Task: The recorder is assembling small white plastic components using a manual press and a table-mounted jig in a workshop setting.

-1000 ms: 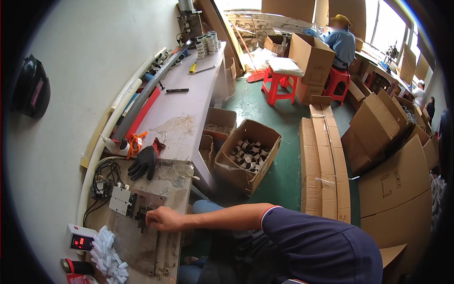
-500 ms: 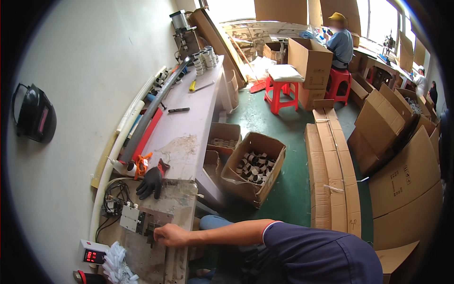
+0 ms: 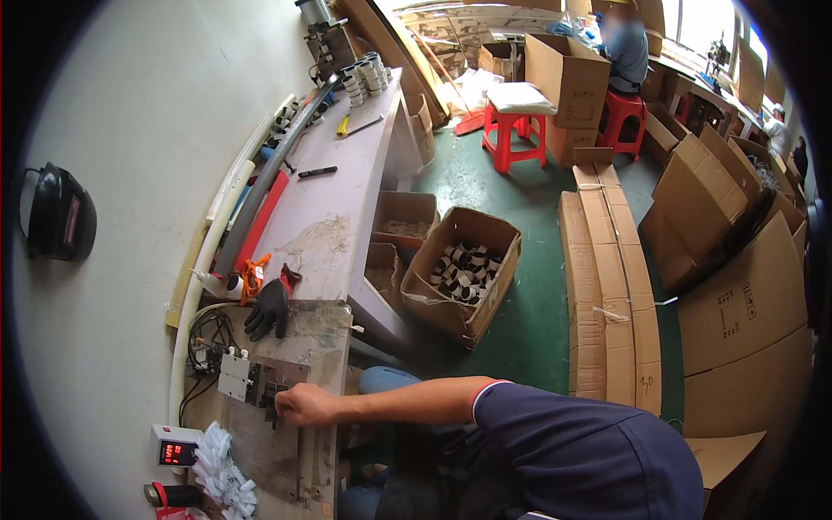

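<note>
My right hand (image 3: 299, 404) reaches leftward across my body, fingers closed around a small dark fixture (image 3: 270, 392) on a worn metal plate (image 3: 273, 442) at the near end of the grey workbench (image 3: 342, 186). A white block (image 3: 234, 378) with black cables sits just left of the fixture. Further along the bench lies a black glove (image 3: 269, 308) beside an orange-handled tool (image 3: 251, 277). My left hand is out of sight.
A small meter with red digits (image 3: 173, 451) and a pile of white parts (image 3: 221, 475) lie near the wall. An open carton of white rolls (image 3: 464, 273) stands on the green floor beside flat cardboard stacks (image 3: 607, 286). Red stools (image 3: 516, 126) and a seated person (image 3: 626, 48) are at the back.
The view has shifted slightly. My right hand stays on the same dark fixture.
</note>
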The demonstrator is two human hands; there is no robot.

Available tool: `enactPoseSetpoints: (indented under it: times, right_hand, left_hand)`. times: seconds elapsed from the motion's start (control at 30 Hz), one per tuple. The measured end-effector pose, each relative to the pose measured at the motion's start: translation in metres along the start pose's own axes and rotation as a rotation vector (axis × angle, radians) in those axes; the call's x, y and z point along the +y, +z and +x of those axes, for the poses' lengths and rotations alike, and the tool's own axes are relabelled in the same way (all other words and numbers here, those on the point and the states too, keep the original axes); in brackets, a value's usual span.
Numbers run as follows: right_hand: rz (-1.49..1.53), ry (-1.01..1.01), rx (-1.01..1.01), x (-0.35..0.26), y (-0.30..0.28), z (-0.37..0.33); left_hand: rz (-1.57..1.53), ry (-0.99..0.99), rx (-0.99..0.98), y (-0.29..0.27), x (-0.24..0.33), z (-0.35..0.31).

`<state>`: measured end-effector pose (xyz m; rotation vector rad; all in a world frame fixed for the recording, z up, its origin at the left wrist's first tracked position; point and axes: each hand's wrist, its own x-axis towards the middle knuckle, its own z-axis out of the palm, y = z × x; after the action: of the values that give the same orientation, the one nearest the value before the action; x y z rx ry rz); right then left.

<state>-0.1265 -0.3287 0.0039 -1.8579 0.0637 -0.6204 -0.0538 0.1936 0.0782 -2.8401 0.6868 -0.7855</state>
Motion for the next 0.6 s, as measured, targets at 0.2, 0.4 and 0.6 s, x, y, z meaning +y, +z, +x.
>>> enactPoseSetpoints:
  times: [0.2,0.4,0.6]
  right_hand:
    - [0.175,0.018,0.064,0.014,-0.003,-0.003]
    - [1.13,0.415,0.547,-0.005,-0.116,-0.02]
    - [1.096,0.33,1.221,0.048,-0.31,-0.095]
  left_hand:
    - [0.086,-0.245,-0.317,0.021,0.0,-0.004]
    - [0.124,-0.355,-0.363,0.048,-0.034,-0.025]
    - [0.143,-0.197,-0.095,0.039,0.002,-0.017]
